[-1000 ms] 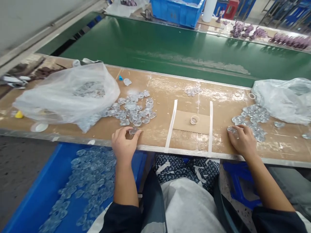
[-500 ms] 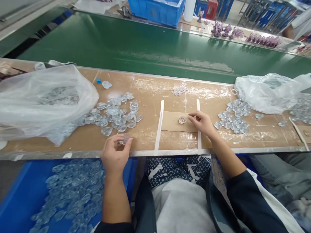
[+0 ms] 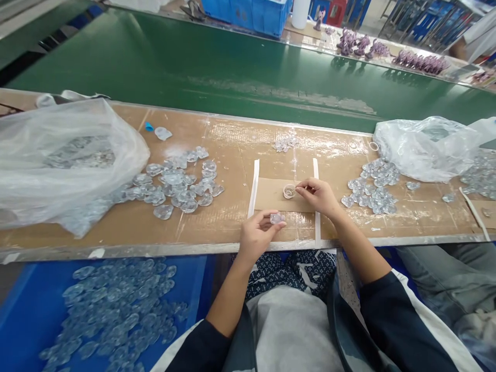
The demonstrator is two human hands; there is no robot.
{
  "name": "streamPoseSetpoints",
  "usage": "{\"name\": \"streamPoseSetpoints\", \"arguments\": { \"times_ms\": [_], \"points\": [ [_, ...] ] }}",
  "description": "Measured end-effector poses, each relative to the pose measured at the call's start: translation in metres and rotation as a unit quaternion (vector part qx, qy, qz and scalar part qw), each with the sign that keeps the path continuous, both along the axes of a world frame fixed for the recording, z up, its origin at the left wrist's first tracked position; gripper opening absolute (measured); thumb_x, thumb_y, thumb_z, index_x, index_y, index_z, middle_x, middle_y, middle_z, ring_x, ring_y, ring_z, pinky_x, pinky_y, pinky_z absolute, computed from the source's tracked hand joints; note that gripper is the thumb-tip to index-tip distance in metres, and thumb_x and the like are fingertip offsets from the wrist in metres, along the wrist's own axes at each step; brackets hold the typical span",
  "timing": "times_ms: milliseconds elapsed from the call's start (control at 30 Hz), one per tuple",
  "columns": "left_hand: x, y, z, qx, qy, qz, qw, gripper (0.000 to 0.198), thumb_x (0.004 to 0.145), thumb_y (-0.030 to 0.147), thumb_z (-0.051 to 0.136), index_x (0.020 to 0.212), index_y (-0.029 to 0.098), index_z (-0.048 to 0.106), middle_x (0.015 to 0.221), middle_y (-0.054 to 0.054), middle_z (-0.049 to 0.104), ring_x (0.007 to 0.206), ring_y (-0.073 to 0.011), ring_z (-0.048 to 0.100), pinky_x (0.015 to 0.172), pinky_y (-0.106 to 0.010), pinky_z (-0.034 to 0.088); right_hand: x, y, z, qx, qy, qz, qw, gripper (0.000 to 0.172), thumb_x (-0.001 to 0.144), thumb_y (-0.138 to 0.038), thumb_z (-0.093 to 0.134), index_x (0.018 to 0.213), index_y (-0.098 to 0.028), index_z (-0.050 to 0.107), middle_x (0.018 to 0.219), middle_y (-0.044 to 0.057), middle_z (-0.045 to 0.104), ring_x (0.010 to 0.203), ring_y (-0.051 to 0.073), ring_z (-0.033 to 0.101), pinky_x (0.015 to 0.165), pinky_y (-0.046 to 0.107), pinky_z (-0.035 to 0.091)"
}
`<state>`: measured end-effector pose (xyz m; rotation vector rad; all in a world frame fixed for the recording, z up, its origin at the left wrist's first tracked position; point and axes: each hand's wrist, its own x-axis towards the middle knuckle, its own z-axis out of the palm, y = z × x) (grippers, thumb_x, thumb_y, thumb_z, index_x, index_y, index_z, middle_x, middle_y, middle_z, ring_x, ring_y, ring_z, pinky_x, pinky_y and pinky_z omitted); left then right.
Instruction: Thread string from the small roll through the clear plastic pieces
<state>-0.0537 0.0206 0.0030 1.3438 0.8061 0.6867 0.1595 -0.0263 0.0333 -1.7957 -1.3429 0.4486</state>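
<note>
Your left hand (image 3: 256, 233) pinches a clear piece (image 3: 276, 218) just below the frame's centre; your right hand (image 3: 321, 197) is at the small cup (image 3: 289, 191), its grip I cannot tell.

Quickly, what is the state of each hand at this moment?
Left hand: closed on a clear piece, between thumb and fingers.
Right hand: fingertips beside the small clear cup; whether it grips anything cannot be told.

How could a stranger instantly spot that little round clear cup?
Find the long brown cardboard-topped table beside the green belt. Between two white tape strips lies a tan cardboard rectangle bearing the small round clear cup. Its circular rim distinguishes it from the lumpy clear pieces heaped left and right.
</note>
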Motion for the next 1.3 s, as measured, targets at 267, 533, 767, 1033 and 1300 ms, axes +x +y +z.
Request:
{"name": "streamPoseSetpoints", "arguments": {
  "times_ms": [267, 533, 767, 1033, 1300],
  "points": [
    [0.023, -0.007, -0.004, 0.071, 0.006, -0.023, 0.997, 0.033, 0.071, 0.037, 0.077, 0.096, 0.017, 0.07, 0.088, -0.005, 0.071, 0.073, -0.0144, 0.069, 0.071, -0.023, 0.06, -0.005, -0.002, 0.009, 0.027, -0.083, 0.028, 0.996, 0.022, 0.092, -0.032, 0.056, 0.08, -0.016, 0.066, 0.077, 0.004, 0.061, 0.061, 0.012, 0.049, 0.063, 0.026, 0.043],
    [0.021, -0.005, -0.006, 0.094, 0.011, -0.015, 0.995, 0.029, 0.074, 0.032, 0.076, 0.097, 0.016, 0.07, 0.088, -0.005, 0.07, 0.071, -0.0136, 0.068, 0.071, -0.024, 0.06, -0.009, -0.028, 0.027, 0.056, 0.049, -0.025, 0.997, 0.031, 0.09, -0.045, 0.059, 0.078, -0.017, 0.064, 0.076, 0.005, 0.062, 0.068, 0.015, 0.055, 0.058, 0.026, 0.042],
    [0.022, -0.005, -0.008, 0.095, 0.018, -0.022, 0.995, 0.028, 0.074, 0.031, 0.076, 0.097, 0.016, 0.07, 0.088, -0.005, 0.071, 0.07, -0.0141, 0.068, 0.07, -0.024, 0.06, -0.023, -0.04, 0.035, 0.033, 0.054, 0.027, 0.998, 0.032, 0.092, -0.045, 0.057, 0.075, -0.017, 0.061, 0.075, 0.005, 0.061, 0.066, 0.014, 0.055, 0.056, 0.025, 0.041],
    [0.022, -0.006, -0.006, 0.087, 0.017, -0.022, 0.996, 0.028, 0.073, 0.031, 0.075, 0.096, 0.016, 0.069, 0.088, -0.005, 0.071, 0.069, -0.0134, 0.068, 0.068, -0.023, 0.06, -0.031, -0.036, 0.029, 0.049, 0.003, 0.029, 0.998, 0.028, 0.094, -0.039, 0.054, 0.078, -0.018, 0.062, 0.074, 0.005, 0.061, 0.062, 0.013, 0.052, 0.055, 0.024, 0.04],
    [0.022, -0.005, -0.006, 0.112, 0.019, -0.02, 0.993, 0.025, 0.074, 0.027, 0.075, 0.095, 0.017, 0.07, 0.085, -0.003, 0.07, 0.069, -0.0118, 0.068, 0.068, -0.02, 0.058, -0.031, -0.04, 0.034, 0.065, -0.053, 0.077, 0.993, 0.021, 0.096, -0.028, 0.054, 0.079, -0.017, 0.061, 0.077, 0.004, 0.061, 0.063, 0.011, 0.053, 0.055, 0.022, 0.041]
  ]
}}
